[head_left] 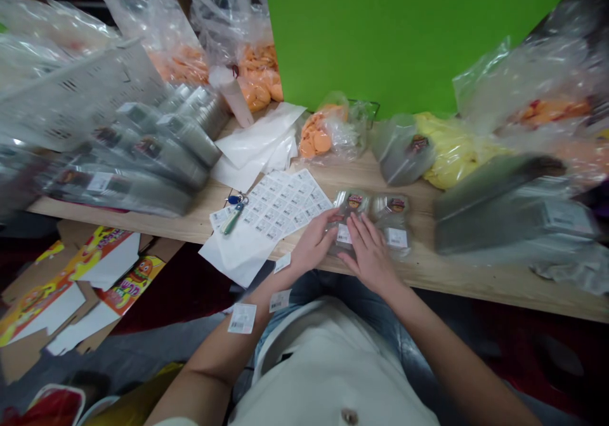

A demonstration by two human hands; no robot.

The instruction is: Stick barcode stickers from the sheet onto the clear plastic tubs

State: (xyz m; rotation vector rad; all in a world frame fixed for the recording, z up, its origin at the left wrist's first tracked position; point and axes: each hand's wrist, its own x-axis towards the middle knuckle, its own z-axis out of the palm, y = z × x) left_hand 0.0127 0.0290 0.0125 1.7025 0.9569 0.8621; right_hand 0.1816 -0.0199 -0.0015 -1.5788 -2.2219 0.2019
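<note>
Lying on the wooden table (423, 273) directly before the person, at the centre of the clock with twelve pointing away from the body, is a clear plastic container (345, 200) with a round sticker (354, 202) near its far end and a white barcode label (343, 235) nearer the body. The left hand (313, 240) comes in from eight o'clock, fingers loosely bent at the container's near-left side; whether it grips cannot be told. The right hand (368, 247) comes from five o'clock, lying flat with fingers outstretched and close together over the container. At three o'clock, just beside it, sits a second container (391, 218), likewise labelled. Toward eight o'clock, loose labels (242, 319) cling to the left forearm. Between nine and ten lie overlapping label sheets (290, 205), with a green key fob (233, 218) on top. A bag of orange pieces (320, 135) rests at eleven, a small container stack (401, 153) at one, a yellow bundle (451, 156) at two, and a larger, motion-blurred stack (495, 213) at three. Farther out, many more containers (162, 162) crowd ten o'clock, flat printed cardboard (128, 286) lies below table level between eight and nine, and a green panel (404, 39) rises near twelve.
</note>
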